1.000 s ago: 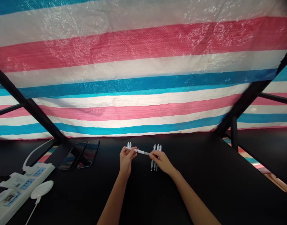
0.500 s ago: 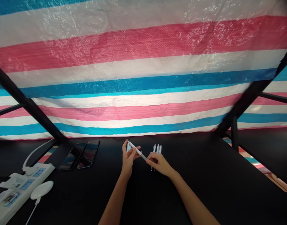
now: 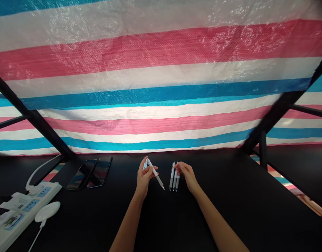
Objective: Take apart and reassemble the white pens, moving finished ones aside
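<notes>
Head view: slim white ballpoint pen

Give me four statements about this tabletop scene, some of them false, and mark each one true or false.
1. The left hand holds a white pen. True.
2. The right hand grips a smartphone. False: it holds nothing and is over the upper ends of three pens lying side by side.
3. A smartphone lies beside a second smartphone on the black table. True.
4. The tarpaulin behind the table is plain blue. False: it has red, white and blue stripes.
</notes>
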`<state>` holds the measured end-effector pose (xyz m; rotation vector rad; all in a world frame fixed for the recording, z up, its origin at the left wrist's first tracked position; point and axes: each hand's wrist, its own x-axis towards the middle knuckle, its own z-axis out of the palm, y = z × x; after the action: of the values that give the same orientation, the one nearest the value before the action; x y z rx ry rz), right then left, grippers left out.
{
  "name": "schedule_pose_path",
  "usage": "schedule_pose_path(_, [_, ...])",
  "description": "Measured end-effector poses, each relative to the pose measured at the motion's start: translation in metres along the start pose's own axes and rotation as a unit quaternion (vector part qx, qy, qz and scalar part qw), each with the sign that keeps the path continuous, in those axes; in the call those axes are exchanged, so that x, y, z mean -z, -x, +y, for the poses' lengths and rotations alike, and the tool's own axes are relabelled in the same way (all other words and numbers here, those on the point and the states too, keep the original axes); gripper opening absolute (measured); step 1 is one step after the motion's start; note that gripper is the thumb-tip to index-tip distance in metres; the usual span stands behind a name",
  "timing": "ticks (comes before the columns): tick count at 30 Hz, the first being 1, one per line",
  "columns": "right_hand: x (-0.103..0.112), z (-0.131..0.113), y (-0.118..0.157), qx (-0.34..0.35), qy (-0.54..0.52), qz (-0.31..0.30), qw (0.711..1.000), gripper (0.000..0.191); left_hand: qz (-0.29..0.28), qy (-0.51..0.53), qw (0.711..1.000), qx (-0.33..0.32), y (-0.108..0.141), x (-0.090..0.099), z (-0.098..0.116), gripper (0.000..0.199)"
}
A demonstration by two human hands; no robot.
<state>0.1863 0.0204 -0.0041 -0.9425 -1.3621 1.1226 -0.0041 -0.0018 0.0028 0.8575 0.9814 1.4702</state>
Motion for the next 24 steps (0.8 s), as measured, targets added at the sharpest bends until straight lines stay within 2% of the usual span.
schedule_pose_path(6, [0.0012, -0.0002, 0.0000, -0.008, -0.027, 0.015, 0.999, 0.041, -0.005, 0.003, 1.000, 0.002, 0.0004, 0.0008, 0.0006, 0.067])
schedule_pose_path(13, [0.0012, 0.0022, -0.0009, -0.011, -0.021, 0.015, 1.000, 0.040, -0.017, 0.007, 1.000, 0.007, 0.0008, -0.0007, -0.0006, 0.090])
schedule_pose_path(19, [0.0009, 0.0005, -0.0005, -0.007, 0.004, 0.014, 1.000, 0.040, -0.024, -0.007, 1.000, 0.010, 0.0018, -0.0024, 0.0022, 0.075])
schedule_pose_path(24, [0.0011, 0.0002, -0.0007, -0.009, -0.002, 0.012, 1.000, 0.039, -0.035, -0.016, 0.999, 0.013, 0.0041, -0.0041, 0.0058, 0.072])
